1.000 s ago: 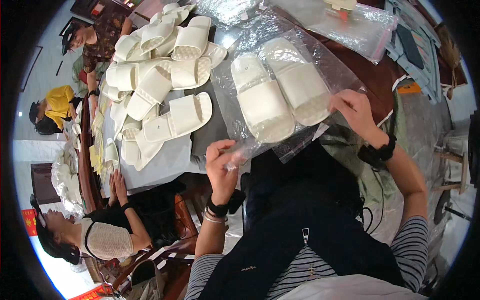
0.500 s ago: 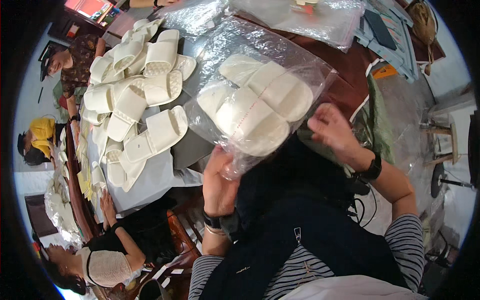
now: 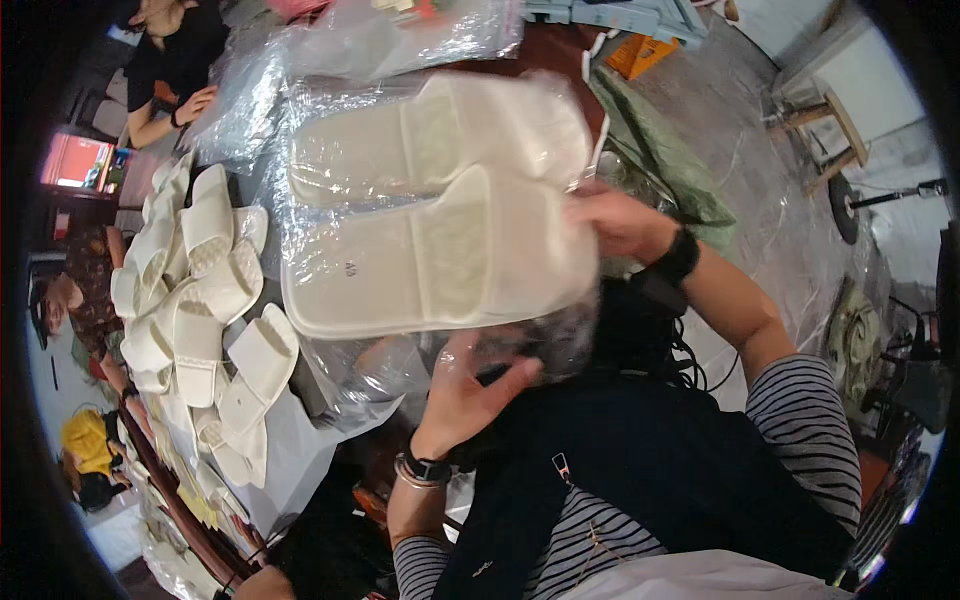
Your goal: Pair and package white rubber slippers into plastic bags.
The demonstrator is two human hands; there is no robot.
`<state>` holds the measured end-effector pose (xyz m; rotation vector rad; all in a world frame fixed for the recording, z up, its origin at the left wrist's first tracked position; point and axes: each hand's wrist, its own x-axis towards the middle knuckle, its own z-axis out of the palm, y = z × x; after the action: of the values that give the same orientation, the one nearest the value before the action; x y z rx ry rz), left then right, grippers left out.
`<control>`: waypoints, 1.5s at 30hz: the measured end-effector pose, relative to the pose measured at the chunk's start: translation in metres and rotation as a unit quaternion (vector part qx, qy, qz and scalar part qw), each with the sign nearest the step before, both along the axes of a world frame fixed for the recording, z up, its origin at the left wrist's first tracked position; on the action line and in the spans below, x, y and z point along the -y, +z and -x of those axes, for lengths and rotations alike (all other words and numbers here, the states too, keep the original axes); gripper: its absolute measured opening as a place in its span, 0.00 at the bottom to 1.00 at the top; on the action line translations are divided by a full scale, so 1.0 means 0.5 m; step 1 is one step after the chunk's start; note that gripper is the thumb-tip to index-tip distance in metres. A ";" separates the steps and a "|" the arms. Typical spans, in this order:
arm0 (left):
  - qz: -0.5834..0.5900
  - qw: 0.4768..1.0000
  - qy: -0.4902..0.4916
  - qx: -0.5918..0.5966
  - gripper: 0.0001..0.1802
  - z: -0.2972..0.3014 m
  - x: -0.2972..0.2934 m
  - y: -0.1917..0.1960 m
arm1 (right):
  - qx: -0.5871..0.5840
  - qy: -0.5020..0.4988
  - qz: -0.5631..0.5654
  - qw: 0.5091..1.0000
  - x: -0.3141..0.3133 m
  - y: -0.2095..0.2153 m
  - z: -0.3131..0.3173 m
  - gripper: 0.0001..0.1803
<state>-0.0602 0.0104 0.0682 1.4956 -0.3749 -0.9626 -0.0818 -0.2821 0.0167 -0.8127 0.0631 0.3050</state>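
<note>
A pair of cream slippers [image 3: 360, 270] lies inside a clear plastic bag [image 3: 385, 375], held up before me with the soles facing up. My right hand [image 3: 628, 222] is closed on the bag at the right-hand end of the slippers, its fingertips partly hidden there. Below the near slipper's edge is my left hand [image 3: 465, 400], thumb and fingers apart, against the loose plastic. Left of the bag, a pile of unbagged cream slippers [image 3: 205, 340] covers part of the table.
More clear plastic bags [image 3: 400, 45] lie at the far side of the table. An orange box [image 3: 640, 55] and green sacking [image 3: 665, 160] are at the right, beyond them a wooden stool [image 3: 835, 140]. Co-workers [image 3: 175, 75] are at the far left and along the left side.
The bagged slippers have been turned over, from straps up to soles up. My right hand has closed on the bag; my left hand has let go its pinch. The view has swung right.
</note>
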 end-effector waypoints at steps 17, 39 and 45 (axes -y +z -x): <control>-0.072 0.708 -0.493 0.501 0.06 0.049 0.394 -0.301 | -0.150 -0.228 0.705 0.654 0.399 0.095 0.447 0.15; -0.012 0.725 -0.191 0.662 0.26 0.013 0.279 0.002 | 0.052 0.189 0.656 0.728 0.226 -0.572 0.144 0.19; -0.233 0.266 0.585 0.730 0.27 -0.020 -0.092 0.214 | 0.034 0.248 0.734 0.632 0.200 -0.202 0.059 0.19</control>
<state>-0.0502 0.0566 0.1751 2.0721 -0.0435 1.9795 -0.1114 -0.3820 -0.0846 -2.5249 -0.0010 0.7704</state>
